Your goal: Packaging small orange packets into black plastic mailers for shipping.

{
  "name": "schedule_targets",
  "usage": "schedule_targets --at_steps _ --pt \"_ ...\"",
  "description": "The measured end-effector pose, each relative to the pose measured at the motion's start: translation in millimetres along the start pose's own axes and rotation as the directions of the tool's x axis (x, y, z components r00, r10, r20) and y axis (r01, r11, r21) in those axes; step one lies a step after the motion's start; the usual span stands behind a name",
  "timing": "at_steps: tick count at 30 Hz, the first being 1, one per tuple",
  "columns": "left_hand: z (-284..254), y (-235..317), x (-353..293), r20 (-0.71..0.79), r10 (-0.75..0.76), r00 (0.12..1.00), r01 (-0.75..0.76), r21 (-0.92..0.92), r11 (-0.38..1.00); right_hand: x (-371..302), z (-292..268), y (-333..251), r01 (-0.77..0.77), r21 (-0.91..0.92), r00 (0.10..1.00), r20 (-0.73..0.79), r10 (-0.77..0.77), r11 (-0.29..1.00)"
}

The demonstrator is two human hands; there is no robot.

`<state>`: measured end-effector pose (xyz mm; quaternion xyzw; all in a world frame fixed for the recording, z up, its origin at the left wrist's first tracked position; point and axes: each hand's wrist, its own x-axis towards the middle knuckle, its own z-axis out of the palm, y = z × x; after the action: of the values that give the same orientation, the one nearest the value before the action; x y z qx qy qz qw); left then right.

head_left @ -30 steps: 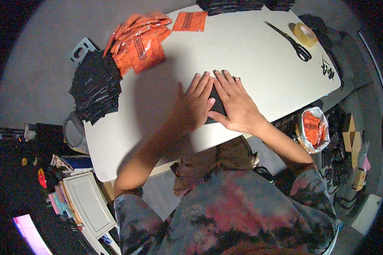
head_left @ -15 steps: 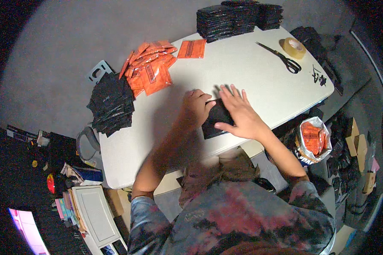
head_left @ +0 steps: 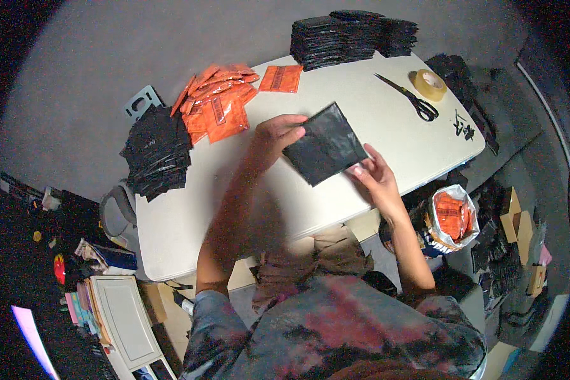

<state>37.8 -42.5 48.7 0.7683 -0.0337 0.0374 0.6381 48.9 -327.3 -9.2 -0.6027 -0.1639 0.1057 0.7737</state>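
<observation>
Left hand [head_left: 277, 136]: closed on the 10 o'clock side of a black packet [head_left: 326, 147], thumb on the upper face, fingers partly hidden.

Right hand [head_left: 380, 180]: pinching the packet's 4 o'clock side near the corner, thumb on top, fingers around the edge.

Black packet: one, square, flat, glossy. Position: between the hands, over the near middle of a white table [head_left: 171, 247]; appears lifted, though whether any corner touches cannot be told. Handling, by judgement: light, fairly soft, likely to bend if held at one end; smooth skin, somewhat slippery; not very fragile, but prone to creasing. Best hold: opposite edges or corners, thumbs above, fingers below.

Outward from the packet:
- 9 o'clock: heap of black packets [head_left: 155, 155], loose.
- 10 o'clock: heap of orange packets [head_left: 218, 111], shiny.
- 11 o'clock: single orange packet [head_left: 280, 78], flat.
- 12 o'clock: stacks of black packets [head_left: 332, 44], table's far edge.
- 2 o'clock: scissors [head_left: 406, 94]; tape roll [head_left: 424, 93] just beyond.
- 3 o'clock: black scraps [head_left: 465, 130].
- 4 o'clock: open bag [head_left: 472, 235] holding orange packets, beyond the table edge.

Changes against half a second ago: packet then flat on the table under a spread right palm; now gripped by both hands and turned, with more of its face exposed.
</observation>
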Motion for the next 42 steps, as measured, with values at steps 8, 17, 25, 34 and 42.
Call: schedule_targets --at_steps 8,17,25,34,42 --pt "-24 -10 4 -0.103 -0.119 0.988 0.055 -0.479 0.876 60 44 -30 -0.119 -0.021 0.991 0.061 0.121 0.993" --pt "-46 -77 16 -0.329 -0.134 0.935 0.042 -0.273 0.961 299 50 -83 0.111 0.065 0.994 0.002 -0.111 0.992" --pt "-38 -63 14 -0.329 -0.154 0.932 0.117 -0.130 0.985 403 23 -71 0.097 -0.016 0.975 -0.200 -0.098 0.995" --pt "-37 -62 18 -0.359 -0.152 0.921 0.108 -0.139 0.984 421 16 -71 0.031 -0.059 0.963 -0.264 -0.046 0.998" --pt "-38 -73 16 -0.359 -0.154 0.920 0.115 -0.128 0.985 416 27 -71 0.040 -0.124 0.966 -0.248 -0.070 0.992"
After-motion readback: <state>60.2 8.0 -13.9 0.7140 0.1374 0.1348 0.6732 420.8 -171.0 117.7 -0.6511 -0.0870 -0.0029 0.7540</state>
